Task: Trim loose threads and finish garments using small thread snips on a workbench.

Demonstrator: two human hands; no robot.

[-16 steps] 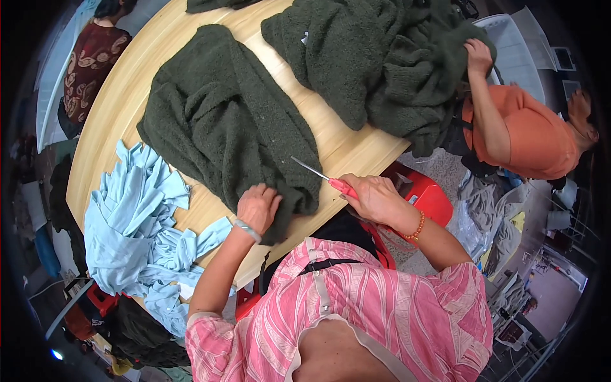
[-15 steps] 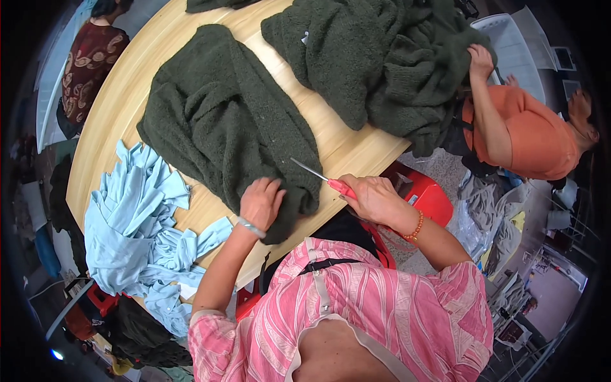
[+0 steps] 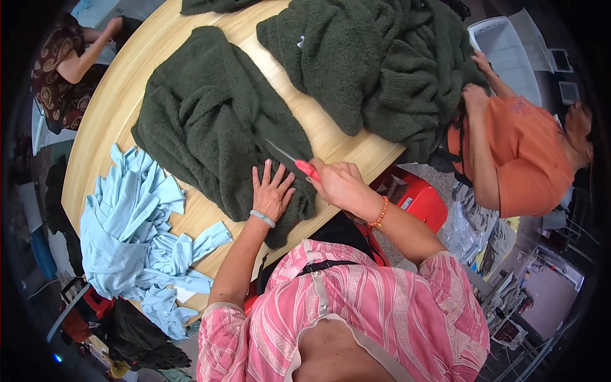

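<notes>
A dark green fuzzy knit garment point(image 3: 197, 114) lies spread in loose folds on the table in front of me. My left hand point(image 3: 272, 194) rests flat on its near part, fingers spread, a pale bangle at the wrist. In my right hand point(image 3: 344, 186) is a pair of red-handled scissors point(image 3: 308, 169), my fingers wrapped round the handle. Their thin metal blades point to the far left, low over the knit; the tip is blurred, and I cannot tell whether it touches the fabric. An orange beaded bracelet circles my right wrist.
Light blue garments point(image 3: 130, 229) are heaped at the left of the curved wooden table point(image 3: 105, 108). More dark green knitwear point(image 3: 375, 70) is piled at the far right, beside a person in orange point(image 3: 531, 159). A red stool point(image 3: 417, 197) stands by the table edge. Another person point(image 3: 67, 76) sits far left.
My left hand has flattened and spread its fingers on the knit. The scissors have moved left over the garment with my right hand. The person in orange has brought both hands to the pile.
</notes>
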